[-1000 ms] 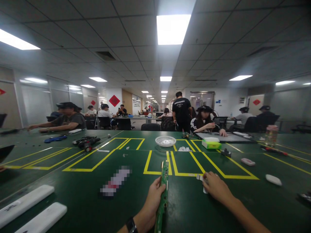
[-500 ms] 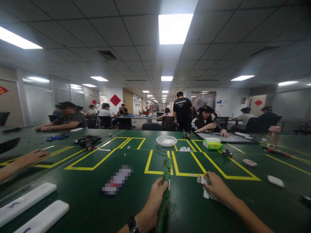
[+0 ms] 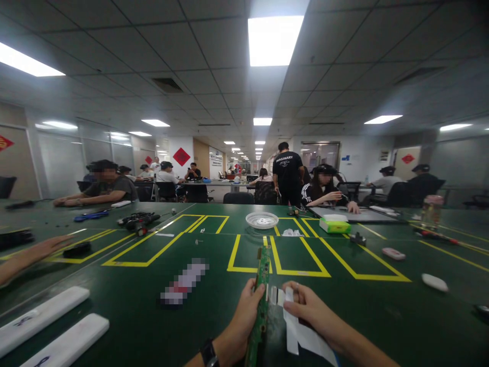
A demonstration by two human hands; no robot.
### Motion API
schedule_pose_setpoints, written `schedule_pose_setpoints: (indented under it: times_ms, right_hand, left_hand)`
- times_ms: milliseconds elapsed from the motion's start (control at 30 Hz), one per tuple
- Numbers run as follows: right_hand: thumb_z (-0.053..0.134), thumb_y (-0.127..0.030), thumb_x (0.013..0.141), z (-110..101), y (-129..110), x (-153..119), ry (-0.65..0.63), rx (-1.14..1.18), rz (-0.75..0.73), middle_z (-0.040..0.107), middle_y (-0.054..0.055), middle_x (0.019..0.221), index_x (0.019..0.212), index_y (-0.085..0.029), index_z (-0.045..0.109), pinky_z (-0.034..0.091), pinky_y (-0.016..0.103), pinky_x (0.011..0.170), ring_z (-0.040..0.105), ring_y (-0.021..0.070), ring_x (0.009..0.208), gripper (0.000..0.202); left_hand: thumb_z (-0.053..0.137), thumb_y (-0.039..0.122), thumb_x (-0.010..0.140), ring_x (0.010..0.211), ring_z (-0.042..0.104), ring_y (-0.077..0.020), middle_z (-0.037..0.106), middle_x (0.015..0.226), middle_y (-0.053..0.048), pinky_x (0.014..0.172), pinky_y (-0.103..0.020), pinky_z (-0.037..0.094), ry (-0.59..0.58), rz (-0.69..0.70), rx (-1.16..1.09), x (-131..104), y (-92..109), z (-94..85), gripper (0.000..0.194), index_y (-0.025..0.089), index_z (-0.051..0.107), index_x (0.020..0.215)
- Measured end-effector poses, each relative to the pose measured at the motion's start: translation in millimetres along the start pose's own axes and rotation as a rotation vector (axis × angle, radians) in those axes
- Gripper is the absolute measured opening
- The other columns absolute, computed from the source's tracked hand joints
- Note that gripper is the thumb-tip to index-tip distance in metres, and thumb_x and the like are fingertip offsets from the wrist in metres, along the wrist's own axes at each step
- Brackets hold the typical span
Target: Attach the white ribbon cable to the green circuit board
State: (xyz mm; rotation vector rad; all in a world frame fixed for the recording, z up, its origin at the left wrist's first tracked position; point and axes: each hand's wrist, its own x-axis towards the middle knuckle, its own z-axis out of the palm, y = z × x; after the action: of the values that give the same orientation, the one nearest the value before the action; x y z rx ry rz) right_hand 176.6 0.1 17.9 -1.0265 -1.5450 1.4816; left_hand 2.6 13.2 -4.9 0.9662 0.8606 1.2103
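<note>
Green circuit board point(image 3: 261, 300) was gripped edge-up by the left hand point(image 3: 240, 326) while white ribbon strip point(image 3: 292, 321), pinched in right hand point(image 3: 309, 311) fingers, was best kept flat and aligned.

Ceiling light panels point(image 3: 272, 40) are shining over a long green table point(image 3: 114, 285), people sitting along its far edge

Head camera, facing forward along green table point(image 3: 114, 316), low, near.
</note>
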Motion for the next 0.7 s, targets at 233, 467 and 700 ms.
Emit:
schedule_pose_setpoints:
  times_ms: [233,467,700]
  right_hand:
    - [0.069,-0.038,0.069,7.9,3.5,-0.4,-0.07,0.02,-0.028,0.051,-0.006,0.059,0.076,-0.016,0.055,0.033,0.016,0.045,0.044,0.0055,0.048,0.027]
    - [0.06,-0.028,0.068,10.9,8.6,0.1,-0.074,0.045,-0.029,0.057,-0.004,0.064,0.087,-0.017,0.061,0.039,0.019,0.05,0.048,0.0082,0.051,0.022]
    - [0.064,-0.046,0.072,12.2,14.7,7.1,-0.101,0.08,-0.096,0.054,-0.003,0.061,0.073,-0.014,0.06,0.032,0.02,0.053,0.044,0.0085,0.053,0.032]
  left_hand:
    - [0.063,0.048,0.071,0.039,0.044,-0.0066,0.051,0.054,0.009,0.045,-0.019,0.034,0.021,0.003,0.011,-2.6,0.8,0.0,0.036,0.021,0.045,0.088]
    - [0.065,0.048,0.067,0.049,0.054,-0.0114,0.055,0.06,0.006,0.049,-0.022,0.041,-0.015,0.033,-0.01,0.9,-3.9,-0.4,0.04,0.02,0.045,0.087]
    - [0.067,0.047,0.067,0.051,0.057,-0.0125,0.057,0.062,0.005,0.052,-0.023,0.044,-0.057,0.021,-0.042,0.2,-5.7,0.6,0.042,0.02,0.043,0.088]
